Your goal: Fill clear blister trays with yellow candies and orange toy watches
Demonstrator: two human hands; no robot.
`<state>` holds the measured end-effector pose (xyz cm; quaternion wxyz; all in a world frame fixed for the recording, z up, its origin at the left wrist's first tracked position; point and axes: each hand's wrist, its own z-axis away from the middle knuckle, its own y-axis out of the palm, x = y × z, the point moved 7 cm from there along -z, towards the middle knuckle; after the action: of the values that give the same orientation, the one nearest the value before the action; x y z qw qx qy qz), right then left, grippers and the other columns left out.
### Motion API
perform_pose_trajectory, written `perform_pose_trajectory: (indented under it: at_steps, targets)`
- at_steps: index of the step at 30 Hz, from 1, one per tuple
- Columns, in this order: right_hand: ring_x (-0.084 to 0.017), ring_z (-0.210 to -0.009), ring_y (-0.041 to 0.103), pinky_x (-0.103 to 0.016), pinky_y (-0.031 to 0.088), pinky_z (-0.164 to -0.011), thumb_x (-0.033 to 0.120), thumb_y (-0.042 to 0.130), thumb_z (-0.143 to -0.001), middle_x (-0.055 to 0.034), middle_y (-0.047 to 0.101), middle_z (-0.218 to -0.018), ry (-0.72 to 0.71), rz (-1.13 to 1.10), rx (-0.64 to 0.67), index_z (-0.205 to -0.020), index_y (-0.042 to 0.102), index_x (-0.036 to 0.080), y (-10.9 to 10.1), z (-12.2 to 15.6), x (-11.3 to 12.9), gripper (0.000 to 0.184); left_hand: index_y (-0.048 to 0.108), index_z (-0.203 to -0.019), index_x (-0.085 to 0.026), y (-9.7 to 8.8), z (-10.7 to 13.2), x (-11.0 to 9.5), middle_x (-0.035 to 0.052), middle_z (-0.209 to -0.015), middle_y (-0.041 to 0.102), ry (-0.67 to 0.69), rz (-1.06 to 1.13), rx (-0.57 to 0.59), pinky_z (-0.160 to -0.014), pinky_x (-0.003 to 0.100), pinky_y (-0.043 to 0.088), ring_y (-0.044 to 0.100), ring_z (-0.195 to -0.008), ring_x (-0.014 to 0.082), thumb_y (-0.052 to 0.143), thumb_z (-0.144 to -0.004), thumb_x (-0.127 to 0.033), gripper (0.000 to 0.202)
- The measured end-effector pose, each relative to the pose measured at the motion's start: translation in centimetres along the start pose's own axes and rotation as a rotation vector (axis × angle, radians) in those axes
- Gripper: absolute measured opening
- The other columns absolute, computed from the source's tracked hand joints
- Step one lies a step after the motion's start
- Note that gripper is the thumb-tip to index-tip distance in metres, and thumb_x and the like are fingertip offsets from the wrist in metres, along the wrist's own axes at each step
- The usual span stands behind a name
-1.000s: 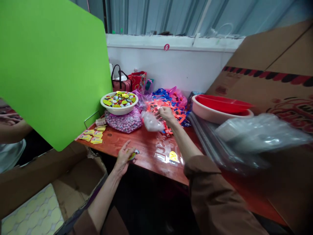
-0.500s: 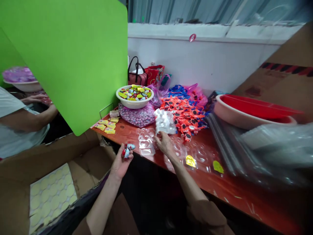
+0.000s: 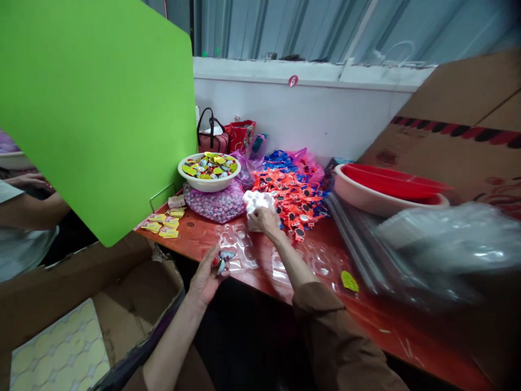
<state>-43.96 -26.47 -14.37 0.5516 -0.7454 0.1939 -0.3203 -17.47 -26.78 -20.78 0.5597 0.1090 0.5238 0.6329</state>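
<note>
My left hand (image 3: 207, 276) is closed around a few small foil-wrapped pieces (image 3: 222, 262) in red and pale blue, just off the table's front edge. At the stack of nested blister trays (image 3: 257, 200), which looks white, my right hand (image 3: 267, 221) has its fingers curled in against the near side, partly hiding it. Clear plastic blister trays (image 3: 238, 244) lie flat on the red-brown table (image 3: 199, 239) between my hands. More clear trays (image 3: 317, 259) are to the right, partly behind my right forearm.
A white basin (image 3: 209, 184) of wrapped pieces rests on a bag of small balls (image 3: 214, 202). Orange straps (image 3: 299, 201) are heaped behind the trays. Yellow cards (image 3: 169, 232) lie left. A green panel (image 3: 122, 108), red basin (image 3: 391, 187) and open carton (image 3: 138, 288) flank the table.
My right hand has moved from the near edge of the tray stack onto it, its fingers curling in. My left hand still holds the wrapped pieces. The view has swung slightly right.
</note>
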Motion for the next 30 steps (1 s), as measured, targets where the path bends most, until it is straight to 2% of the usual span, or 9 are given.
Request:
perform_pose_trajectory:
  at_steps: [4, 8, 11, 14, 16, 18, 20, 24, 30]
  targets:
    - [-0.015, -0.064, 0.057, -0.025, 0.034, -0.059, 0.028, 0.062, -0.081, -0.0076, 0.068, -0.069, -0.04, -0.082, 0.073, -0.08, 0.075, 0.012, 0.1, -1.5, -0.2, 0.021, 0.055, -0.087, -0.019, 2.1, -0.9, -0.3, 0.0013, -0.073, 0.067, 0.059, -0.188, 0.099, -0.043, 0.017, 0.038, 0.055, -0.052, 0.0096, 0.091, -0.06, -0.039, 0.05]
    - [-0.011, -0.056, 0.05, -0.023, 0.031, -0.054, 0.021, 0.055, -0.077, -0.003, 0.063, -0.06, -0.161, -0.2, 0.118, -0.068, 0.07, 0.011, -0.7, -1.8, -0.4, 0.02, 0.052, -0.079, -0.02, 4.2, -2.8, -0.7, -0.0021, -0.064, 0.062, 0.108, -0.358, 0.132, -0.039, 0.017, 0.033, 0.052, -0.046, 0.0092, 0.087, -0.062, -0.048, 0.048]
    - [-0.01, -0.053, 0.046, -0.022, 0.03, -0.052, 0.02, 0.05, -0.074, -0.0007, 0.057, -0.055, -0.204, -0.29, 0.115, -0.06, 0.064, 0.012, -1.7, -1.9, -0.8, 0.021, 0.059, -0.077, -0.018, 6.7, -5.2, -1.8, -0.002, -0.063, 0.061, 0.231, -0.589, 0.145, -0.04, 0.019, 0.033, 0.047, -0.044, 0.0079, 0.084, -0.064, -0.049, 0.042]
    - [-0.009, -0.051, 0.04, -0.022, 0.027, -0.051, 0.025, 0.048, -0.071, 0.0022, 0.049, -0.052, -0.202, -0.376, 0.084, -0.056, 0.057, 0.015, -2.8, -2.1, -1.7, 0.021, 0.072, -0.095, -0.017, 10.7, -7.7, -3.5, 0.0026, -0.073, 0.068, 0.47, -0.905, 0.224, -0.055, 0.023, 0.044, 0.057, -0.057, 0.0126, 0.083, -0.067, -0.036, 0.035]
    - [-0.008, -0.05, 0.035, -0.022, 0.025, -0.05, 0.028, 0.046, -0.071, 0.0038, 0.043, -0.05, -0.193, -0.426, 0.062, -0.054, 0.053, 0.016, -3.4, -2.3, -2.3, 0.022, 0.074, -0.11, -0.02, 13.6, -9.1, -4.0, 0.0059, -0.085, 0.072, 0.627, -1.143, 0.294, -0.072, 0.029, 0.049, 0.065, -0.076, 0.0205, 0.083, -0.066, -0.025, 0.045]
    - [-0.008, -0.05, 0.034, -0.022, 0.024, -0.049, 0.032, 0.047, -0.07, 0.0043, 0.04, -0.049, -0.184, -0.464, 0.037, -0.053, 0.051, 0.016, -3.7, -2.3, -2.9, 0.024, 0.073, -0.117, -0.022, 15.8, -10.4, -3.8, 0.0081, -0.096, 0.074, 0.705, -1.351, 0.338, -0.086, 0.034, 0.048, 0.066, -0.093, 0.0286, 0.085, -0.062, -0.018, 0.057]
    - [-0.009, -0.051, 0.037, -0.022, 0.025, -0.049, 0.034, 0.048, -0.069, 0.0036, 0.043, -0.05, -0.175, -0.495, 0.006, -0.054, 0.054, 0.016, -4.0, -2.3, -3.3, 0.024, 0.074, -0.116, -0.024, 16.9, -11.6, -3.2, 0.009, -0.095, 0.074, 0.702, -1.456, 0.372, -0.091, 0.036, 0.046, 0.065, -0.099, 0.033, 0.089, -0.058, -0.016, 0.06]
    - [-0.011, -0.056, 0.045, -0.022, 0.03, -0.053, 0.034, 0.05, -0.067, 0.0007, 0.055, -0.056, -0.147, -0.543, -0.072, -0.061, 0.063, 0.015, -4.5, -2.1, -4.1, 0.024, 0.076, -0.108, -0.025, 18.0, -12.6, -2.3, 0.0064, -0.081, 0.071, 0.746, -1.439, 0.494, -0.091, 0.033, 0.046, 0.065, -0.097, 0.0323, 0.091, -0.056, -0.014, 0.056]
    - [-0.013, -0.059, 0.047, -0.024, 0.034, -0.057, 0.038, 0.048, -0.068, -0.001, 0.056, -0.059, -0.028, -0.595, -0.239, -0.064, 0.061, 0.015, -5.2, -2.2, -6.2, 0.027, 0.07, -0.124, -0.026, 19.9, -13.1, -1.7, 0.0114, -0.097, 0.073, 0.836, -1.608, 0.538, -0.091, 0.039, 0.047, 0.066, -0.096, 0.0344, 0.086, -0.067, -0.017, 0.06]
